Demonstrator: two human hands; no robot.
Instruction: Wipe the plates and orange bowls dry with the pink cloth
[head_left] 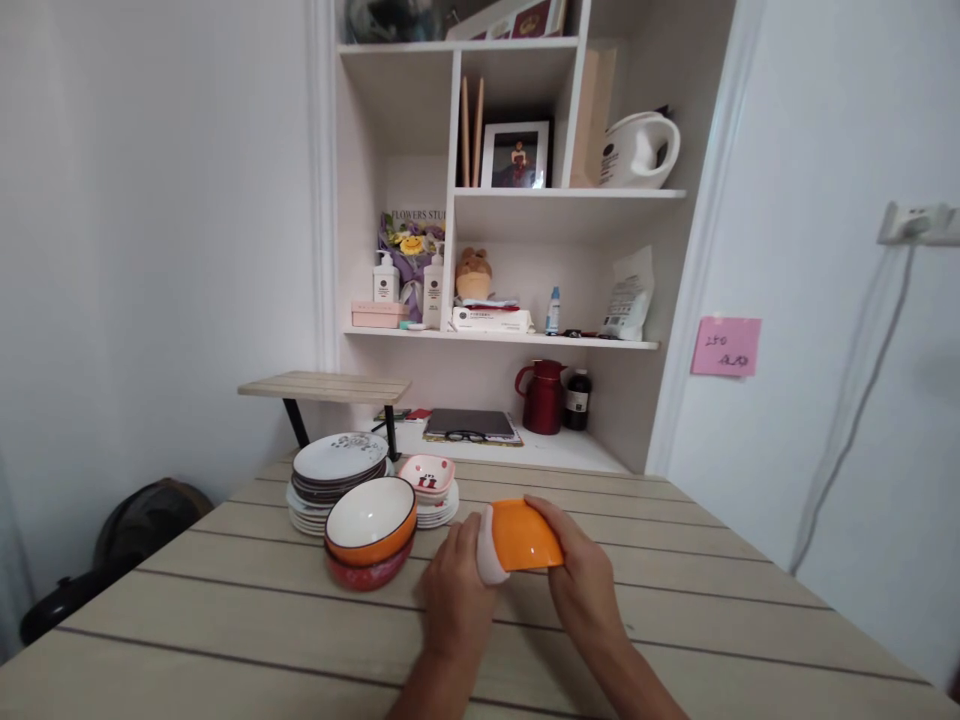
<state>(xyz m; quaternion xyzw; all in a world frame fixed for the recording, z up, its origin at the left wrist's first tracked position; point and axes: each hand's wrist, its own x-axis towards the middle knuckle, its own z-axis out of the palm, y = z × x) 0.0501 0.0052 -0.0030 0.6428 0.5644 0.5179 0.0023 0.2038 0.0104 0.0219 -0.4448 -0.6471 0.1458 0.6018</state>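
Tilted on its side above the table, an orange bowl (526,535) is gripped at its right edge by my right hand (581,570), fingers behind and thumb near the base. My left hand (459,583) is closed around a pale pink pad, like a sponge or folded cloth (491,545), pressed to the bowl's left side. The bowl's inside is hidden. Left of my hands, a white-lined orange bowl (371,520) sits in a red bowl (370,572). Behind them stand a stack of plates (341,457) and a small pink-rimmed square dish (426,473) on small white plates (442,508).
A small wooden stand (324,386) with black legs is at the table's back left. Behind the table, a shelf holds a closed laptop (471,423), glasses, a red jug (543,398) and a dark bottle (577,400). A dark bag (154,520) lies at the left.
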